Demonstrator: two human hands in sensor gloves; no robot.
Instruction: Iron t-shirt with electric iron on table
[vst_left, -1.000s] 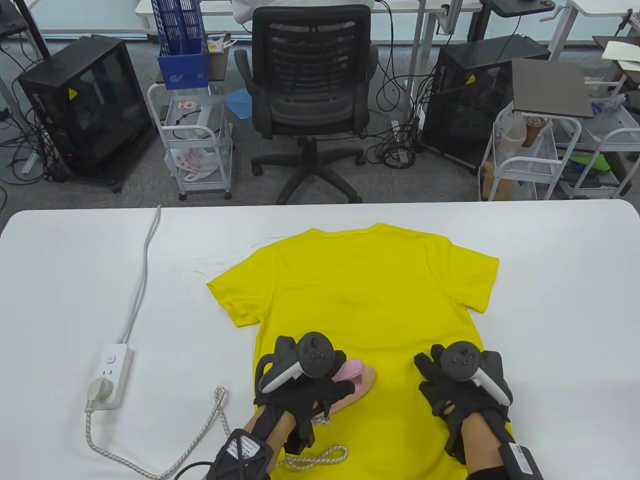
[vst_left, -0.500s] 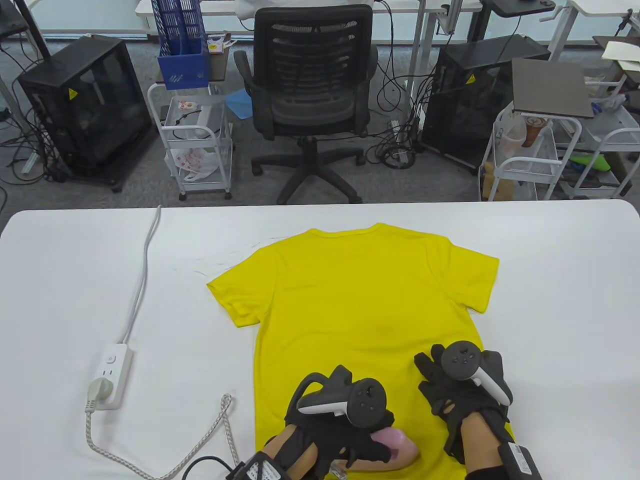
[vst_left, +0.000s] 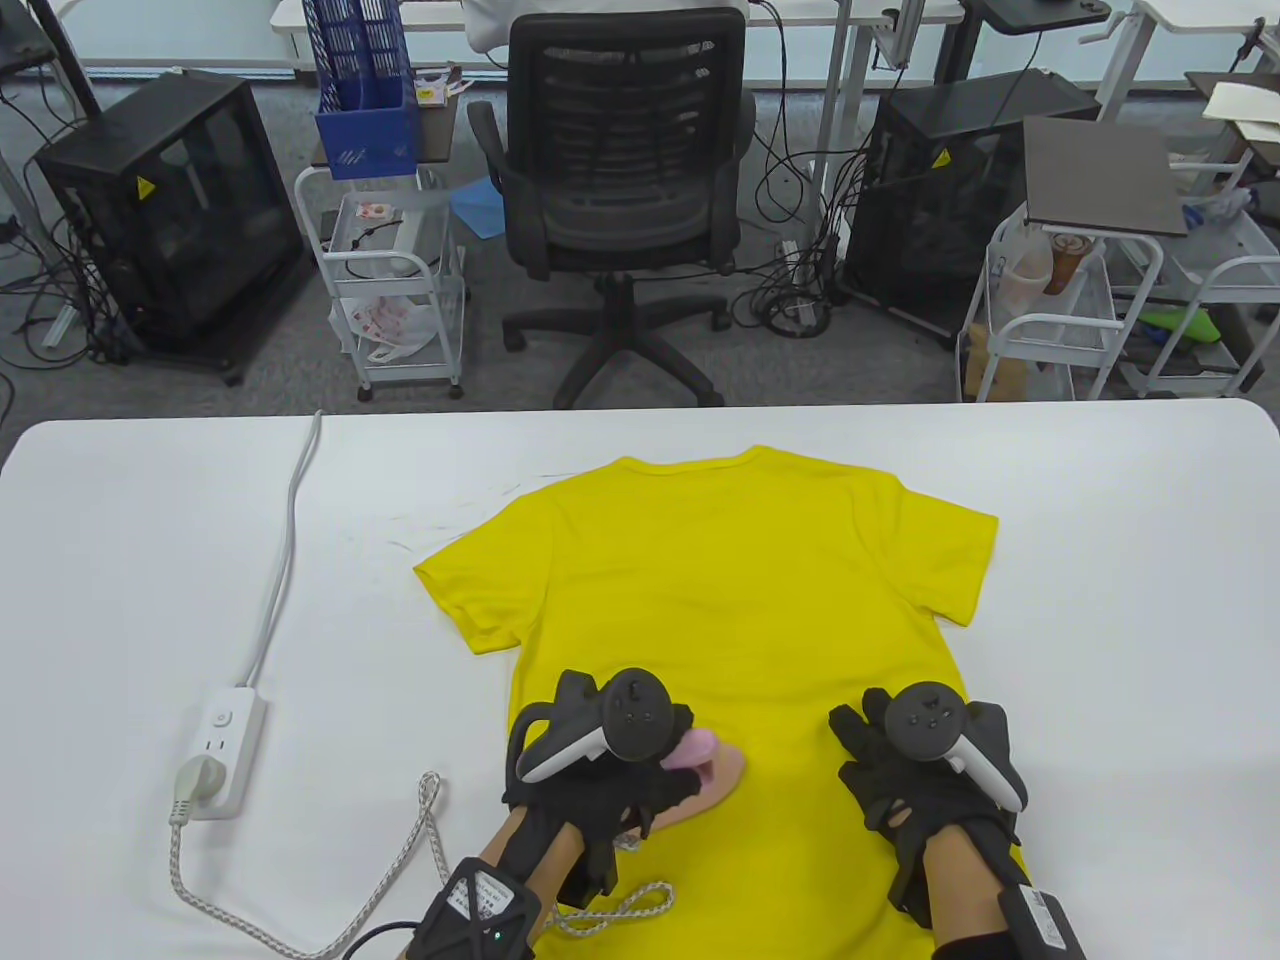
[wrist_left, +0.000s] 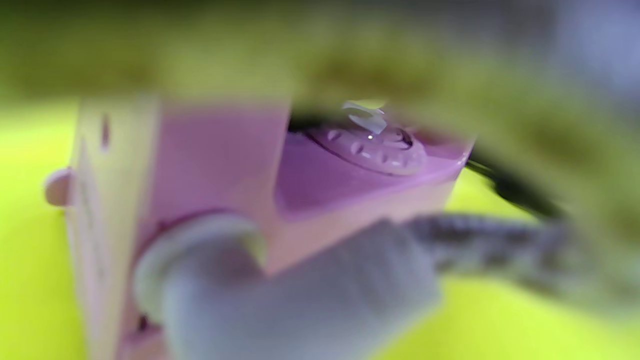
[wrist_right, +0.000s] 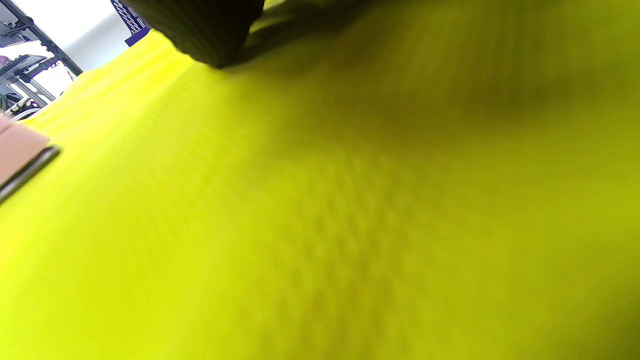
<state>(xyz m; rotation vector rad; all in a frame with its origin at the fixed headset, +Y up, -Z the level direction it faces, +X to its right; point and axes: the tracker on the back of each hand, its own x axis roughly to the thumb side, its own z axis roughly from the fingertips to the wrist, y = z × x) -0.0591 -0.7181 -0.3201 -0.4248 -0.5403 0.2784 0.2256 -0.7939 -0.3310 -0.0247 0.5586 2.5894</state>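
Now the left hand (vst_left: 590, 790), gripping the iron (vst_left: 705, 775), has pushed it back up the t-shirt (vst_left: 720, 590); the right hand (vst_left: 925, 790) stays pressed flat, fingers spread.

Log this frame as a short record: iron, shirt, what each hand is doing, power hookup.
iron: small pink electric iron, sole down on the lower left part of the shirt
shirt: yellow short-sleeved t-shirt, spread flat on the white table, collar away from the person
left hand: left hand holds the iron; its grip on the handle is mostly hidden
right hand: right hand rests flat on the shirt near the right hem, fingers spread
power: braided cord runs from the iron to a white power strip
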